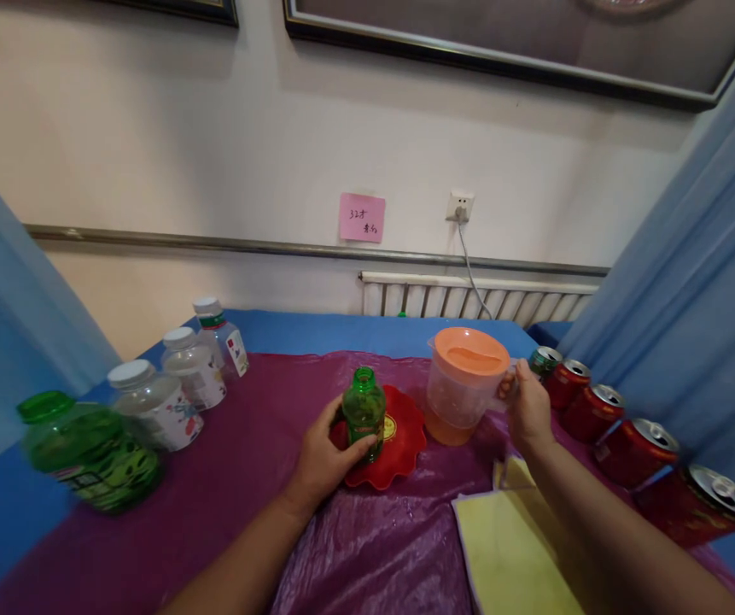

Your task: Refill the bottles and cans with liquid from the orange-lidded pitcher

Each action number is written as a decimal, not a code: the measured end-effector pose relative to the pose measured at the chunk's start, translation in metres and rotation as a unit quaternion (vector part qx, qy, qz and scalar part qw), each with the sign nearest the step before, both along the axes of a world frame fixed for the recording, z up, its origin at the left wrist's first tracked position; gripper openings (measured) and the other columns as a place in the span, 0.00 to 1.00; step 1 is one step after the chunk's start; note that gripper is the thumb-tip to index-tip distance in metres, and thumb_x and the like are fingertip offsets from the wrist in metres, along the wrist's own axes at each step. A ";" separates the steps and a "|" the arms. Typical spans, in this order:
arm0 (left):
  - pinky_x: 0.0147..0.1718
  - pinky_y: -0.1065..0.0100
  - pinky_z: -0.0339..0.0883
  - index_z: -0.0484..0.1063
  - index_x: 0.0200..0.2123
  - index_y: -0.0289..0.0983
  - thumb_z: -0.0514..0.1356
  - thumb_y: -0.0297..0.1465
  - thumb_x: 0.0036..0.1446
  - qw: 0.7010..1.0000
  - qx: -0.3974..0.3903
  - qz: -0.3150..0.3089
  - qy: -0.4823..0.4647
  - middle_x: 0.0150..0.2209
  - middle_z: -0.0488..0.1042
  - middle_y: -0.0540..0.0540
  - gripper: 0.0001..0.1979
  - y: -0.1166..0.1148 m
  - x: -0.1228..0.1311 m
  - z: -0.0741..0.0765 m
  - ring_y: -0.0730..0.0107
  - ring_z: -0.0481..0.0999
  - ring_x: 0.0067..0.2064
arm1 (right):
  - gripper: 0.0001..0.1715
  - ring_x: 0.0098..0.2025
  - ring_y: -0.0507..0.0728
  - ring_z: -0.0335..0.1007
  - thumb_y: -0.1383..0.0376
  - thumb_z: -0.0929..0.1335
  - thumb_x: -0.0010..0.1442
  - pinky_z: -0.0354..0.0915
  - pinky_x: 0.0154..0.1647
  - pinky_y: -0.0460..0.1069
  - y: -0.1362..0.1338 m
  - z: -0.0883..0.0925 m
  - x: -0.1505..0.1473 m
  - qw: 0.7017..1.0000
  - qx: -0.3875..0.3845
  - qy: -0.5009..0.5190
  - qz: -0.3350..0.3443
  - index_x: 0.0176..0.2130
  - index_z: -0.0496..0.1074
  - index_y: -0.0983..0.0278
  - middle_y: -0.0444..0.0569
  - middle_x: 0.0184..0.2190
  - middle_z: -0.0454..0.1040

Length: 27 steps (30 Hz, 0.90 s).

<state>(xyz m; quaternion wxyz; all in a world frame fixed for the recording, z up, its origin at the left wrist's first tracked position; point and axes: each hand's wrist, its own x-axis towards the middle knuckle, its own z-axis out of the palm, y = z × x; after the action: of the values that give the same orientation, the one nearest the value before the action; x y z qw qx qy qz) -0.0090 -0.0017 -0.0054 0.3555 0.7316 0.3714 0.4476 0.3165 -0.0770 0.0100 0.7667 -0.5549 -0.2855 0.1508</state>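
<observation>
Near the middle of the table, my left hand (329,453) is wrapped round a small green bottle (364,410), which is uncapped and upright over a red scalloped plate (409,436). To the right, my right hand (527,406) grips the handle of a clear plastic pitcher (457,395) with an orange lid (471,351). The pitcher is upright beside the plate, and its lower part looks orange. Whether the bottle touches the plate is hidden by my fingers.
On the left stand a large green bottle (91,453) and clear jars (159,410) with white lids. Several cans (636,448) line the right side. A yellow cloth (508,547) lies at the front right on the purple cover (232,487). Blue curtains hang at both sides.
</observation>
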 end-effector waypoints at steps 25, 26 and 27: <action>0.61 0.48 0.69 0.60 0.67 0.43 0.69 0.43 0.56 0.981 0.157 -0.085 0.071 0.62 0.72 0.38 0.39 -0.012 -0.013 0.008 0.49 0.75 0.61 | 0.30 0.50 0.62 0.75 0.63 0.77 0.50 0.70 0.54 0.58 -0.012 0.031 -0.159 0.929 -0.059 -0.236 0.277 0.52 0.73 0.59 0.50 0.48 0.78; 0.61 0.47 0.69 0.58 0.68 0.44 0.70 0.43 0.54 0.979 0.157 -0.098 0.081 0.63 0.71 0.38 0.42 -0.012 -0.013 0.009 0.49 0.74 0.62 | 0.29 0.48 0.62 0.76 0.63 0.77 0.51 0.71 0.53 0.58 -0.016 0.035 -0.156 0.936 -0.053 -0.206 0.279 0.52 0.72 0.60 0.50 0.47 0.78; 0.62 0.46 0.68 0.56 0.69 0.44 0.71 0.44 0.53 0.978 0.159 -0.106 0.089 0.64 0.69 0.38 0.45 -0.012 -0.013 0.009 0.48 0.73 0.63 | 0.28 0.48 0.61 0.76 0.62 0.77 0.51 0.72 0.53 0.57 -0.021 0.040 -0.152 0.942 -0.045 -0.176 0.282 0.52 0.72 0.60 0.50 0.47 0.79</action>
<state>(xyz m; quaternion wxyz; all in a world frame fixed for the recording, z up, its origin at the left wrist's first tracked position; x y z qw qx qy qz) -0.0223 -0.0136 0.0036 0.2460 0.8509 0.2459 0.3937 0.1644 -0.0976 0.0497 0.6042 -0.5035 -0.5537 0.2736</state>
